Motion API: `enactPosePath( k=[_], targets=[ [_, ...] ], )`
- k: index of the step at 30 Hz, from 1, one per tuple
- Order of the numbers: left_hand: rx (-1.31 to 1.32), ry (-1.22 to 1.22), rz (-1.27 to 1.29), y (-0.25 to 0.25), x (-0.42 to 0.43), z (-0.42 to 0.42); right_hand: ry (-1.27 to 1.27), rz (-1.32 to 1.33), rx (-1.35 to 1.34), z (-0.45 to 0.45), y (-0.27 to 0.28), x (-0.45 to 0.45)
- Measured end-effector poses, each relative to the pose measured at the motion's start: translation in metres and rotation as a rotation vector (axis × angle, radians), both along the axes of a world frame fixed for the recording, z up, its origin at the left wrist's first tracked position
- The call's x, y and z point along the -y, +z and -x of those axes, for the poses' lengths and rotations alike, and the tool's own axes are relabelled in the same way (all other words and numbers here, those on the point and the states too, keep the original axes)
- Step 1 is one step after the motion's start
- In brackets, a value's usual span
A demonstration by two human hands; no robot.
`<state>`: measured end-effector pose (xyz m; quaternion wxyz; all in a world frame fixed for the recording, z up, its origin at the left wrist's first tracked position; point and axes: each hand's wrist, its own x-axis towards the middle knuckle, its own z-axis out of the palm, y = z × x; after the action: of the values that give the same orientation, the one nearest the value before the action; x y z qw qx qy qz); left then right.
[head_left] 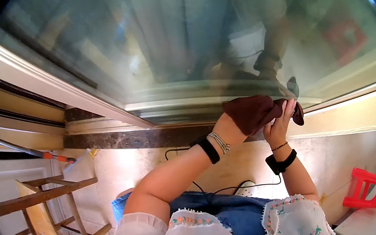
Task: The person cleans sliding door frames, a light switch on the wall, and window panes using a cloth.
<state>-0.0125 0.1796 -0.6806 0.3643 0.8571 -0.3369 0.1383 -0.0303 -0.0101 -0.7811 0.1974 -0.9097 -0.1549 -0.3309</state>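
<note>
A dark maroon cloth (253,110) is bunched in front of the lower part of a large glass pane (176,32). It covers most of my left hand (233,129), whose fingers are hidden. My right hand (279,123) grips the cloth's right side, with its fingers pointing up and a flap of fabric sticking out past them. Black straps circle both wrists, and a beaded bracelet is on the left one. I cannot tell whether the cloth touches the glass.
A white frame rail (64,89) edges the glass at left, above a dark sill (119,140). A wooden ladder (41,200) stands at lower left near a hose (14,144). A red plastic stool (365,188) is at lower right. Black cable hangs before my body.
</note>
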Motion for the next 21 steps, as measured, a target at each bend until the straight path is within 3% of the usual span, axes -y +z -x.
enactPosePath(
  k=[2,6,9,11,14,18,21],
  targets=[
    [-0.13,0.005,-0.034,-0.009,-0.002,-0.008,0.015,-0.008,-0.02,-0.004,0.008,-0.001],
    [-0.091,0.04,-0.051,0.014,-0.027,-0.018,0.12,-0.058,0.144,-0.023,0.032,-0.027],
    [0.16,-0.008,-0.038,0.065,-0.06,-0.013,0.201,-0.028,0.28,-0.028,0.076,-0.068],
    [0.562,0.254,0.083,0.102,-0.084,-0.003,0.218,-0.015,0.329,-0.024,0.12,-0.103],
    [0.629,0.3,0.273,0.133,-0.125,-0.002,0.26,-0.045,0.406,-0.021,0.184,-0.162],
    [0.521,0.513,0.246,0.141,-0.158,-0.007,0.337,-0.192,0.514,-0.017,0.254,-0.217],
    [0.526,0.433,0.404,0.131,-0.168,-0.009,0.326,-0.207,0.519,-0.023,0.248,-0.237]
  ],
)
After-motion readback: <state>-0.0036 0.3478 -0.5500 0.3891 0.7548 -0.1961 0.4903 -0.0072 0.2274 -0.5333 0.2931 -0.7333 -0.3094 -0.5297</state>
